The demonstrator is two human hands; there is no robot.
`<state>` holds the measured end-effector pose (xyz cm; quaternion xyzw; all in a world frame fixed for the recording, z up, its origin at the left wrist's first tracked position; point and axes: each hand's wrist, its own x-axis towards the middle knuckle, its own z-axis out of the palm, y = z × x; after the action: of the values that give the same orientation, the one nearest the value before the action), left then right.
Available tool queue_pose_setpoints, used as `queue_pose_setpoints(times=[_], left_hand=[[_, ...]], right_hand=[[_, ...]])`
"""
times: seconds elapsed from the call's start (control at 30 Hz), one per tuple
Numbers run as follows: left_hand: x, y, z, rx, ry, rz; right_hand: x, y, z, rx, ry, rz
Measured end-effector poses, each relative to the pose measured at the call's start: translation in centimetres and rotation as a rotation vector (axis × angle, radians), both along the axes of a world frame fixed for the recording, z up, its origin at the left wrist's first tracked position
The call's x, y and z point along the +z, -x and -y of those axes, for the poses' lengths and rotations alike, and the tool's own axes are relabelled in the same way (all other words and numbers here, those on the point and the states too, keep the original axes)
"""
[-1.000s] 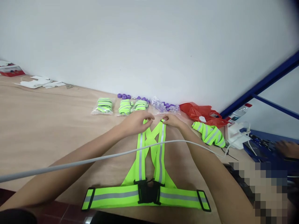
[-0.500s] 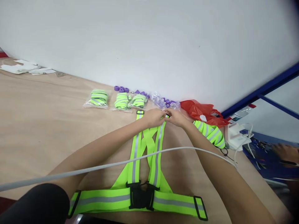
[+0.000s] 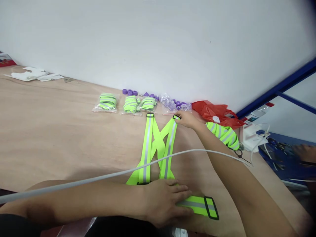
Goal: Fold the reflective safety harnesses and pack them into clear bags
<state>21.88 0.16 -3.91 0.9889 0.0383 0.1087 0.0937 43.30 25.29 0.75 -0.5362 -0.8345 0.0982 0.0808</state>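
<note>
A neon-yellow reflective vest harness (image 3: 146, 144) with grey stripes lies spread out, its two straps crossing behind. My left hand (image 3: 165, 202) rests flat on its waist belt, fingers stretched out, covering the buckle and the belt's left part. At the top of the right strap, my right hand (image 3: 185, 119) pinches the harness beside a black slide adjuster (image 3: 176, 117). Another adjuster (image 3: 150, 115) tops the left strap. A black adjuster (image 3: 211, 208) shows at the belt's right end.
Bagged neon straps (image 3: 107, 101), purple pieces (image 3: 130, 92) and a red plastic bag (image 3: 212, 111) line the wall. A folded harness (image 3: 223, 134) and white charger (image 3: 249, 138) lie right. A white cable (image 3: 111, 176) crosses in front. Another person's hand (image 3: 304, 153) is at far right.
My left hand has left the right strap's top and come down onto the waist belt, now covering the buckle. My right hand stays at the strap's top. The view has shifted slightly.
</note>
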Motion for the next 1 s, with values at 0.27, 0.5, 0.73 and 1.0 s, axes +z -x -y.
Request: queue_pose_setpoints(times=[0.27,0.5,0.73,1.0], left_hand=[[0.4,0.4,-0.3,-0.112,0.094,-0.02],[0.0,0.7,-0.1,-0.116,0.209,0.045],[1.0,0.7,-0.6,-0.157,0.264,0.018],[1.3,0.8,-0.9,-0.204,0.321,-0.025]], right_hand=[[-0.5,-0.7,-1.1,-0.044,0.042,0.01],[0.1,-0.7,-2.0,-0.088,0.15,-0.037],[1.0,-0.7,-2.9,-0.114,0.176,-0.116],[0.2,-0.4,-1.9,-0.149,0.197,-0.118]])
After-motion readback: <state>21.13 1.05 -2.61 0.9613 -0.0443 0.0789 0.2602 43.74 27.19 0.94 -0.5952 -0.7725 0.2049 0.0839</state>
